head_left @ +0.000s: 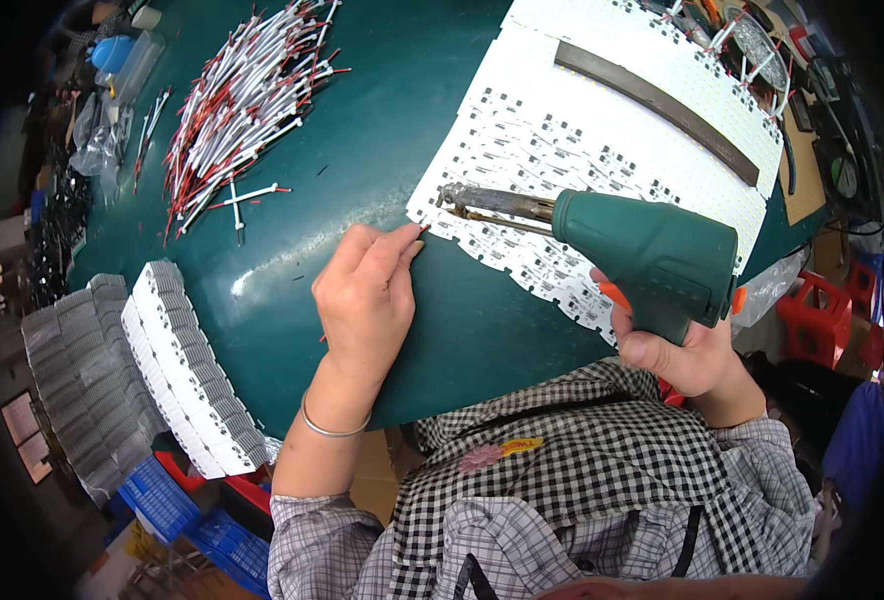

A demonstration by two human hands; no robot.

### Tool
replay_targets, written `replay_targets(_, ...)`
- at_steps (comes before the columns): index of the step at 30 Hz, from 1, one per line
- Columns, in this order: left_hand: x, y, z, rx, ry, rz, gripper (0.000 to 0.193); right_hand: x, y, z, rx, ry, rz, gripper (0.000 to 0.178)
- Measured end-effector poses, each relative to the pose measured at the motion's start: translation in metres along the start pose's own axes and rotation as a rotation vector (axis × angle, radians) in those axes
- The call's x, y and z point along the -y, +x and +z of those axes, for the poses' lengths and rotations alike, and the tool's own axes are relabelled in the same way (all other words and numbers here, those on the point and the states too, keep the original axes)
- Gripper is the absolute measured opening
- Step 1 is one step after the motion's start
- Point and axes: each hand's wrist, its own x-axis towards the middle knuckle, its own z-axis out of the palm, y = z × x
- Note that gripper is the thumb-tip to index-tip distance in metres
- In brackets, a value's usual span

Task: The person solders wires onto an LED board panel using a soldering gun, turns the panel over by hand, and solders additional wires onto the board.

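1. Head view: green soldering gun (652,250) gripped in the right hand (684,358), tip at the left corner of a white circuit-board sheet (522,85).
2. Left hand (370,285) pinches a red wire (423,229) near that tip.
3. Wire pile (247,110) lies farther left on the green table (442,330).

White flat sheet (522,75) on green tabletop (462,310) = ref pt. On it, twd far R: dark curved bar (659,108). Over its near half, tip nr L corner (contact unclear): green pistol-shaped soldering tool (647,250), grip in R hand (684,360) by sheet's near edge. Just off L corner: L hand (362,300). Well L of sheet: pile of white-and-red wires (247,115). Farther L & nearer wearer: white-and-grey stacked strips (187,370). R of sheet, off tabletop: red plastic stool (815,318).
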Motion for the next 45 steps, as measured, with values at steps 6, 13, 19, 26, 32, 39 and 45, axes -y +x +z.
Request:
replay_targets(6,0.001,0.0,0.0,0.0,0.026,0.016,0.02,-0.007,0.006,0.008,-0.027,-0.066,0.011,0.035)
replay_targets(13,0.002,-0.001,-0.001,0.001,0.021,0.022,0.019,-0.006,0.011,0.015,-0.041,0.011,0.108,0.032)
replay_targets(19,0.002,-0.001,0.0,-0.007,0.023,0.025,0.019,-0.009,0.013,0.014,-0.024,-0.023,0.115,0.032)
replay_targets(26,0.002,-0.001,0.001,-0.017,0.034,0.022,0.018,-0.008,0.016,0.014,-0.028,-0.03,0.139,0.031)
replay_targets(32,0.002,-0.001,0.001,-0.019,0.04,0.014,0.018,-0.012,0.016,0.012,0.015,-0.169,0.029,0.03)
replay_targets(39,0.002,-0.001,0.0,0.0,0.026,0.001,0.018,-0.004,0.01,0.012,-0.041,-0.207,0.067,0.041)
replay_targets(45,0.005,0.0,0.0,-0.011,-0.055,-0.044,0.017,-0.012,0.014,0.007,0.006,-0.123,0.049,0.041)
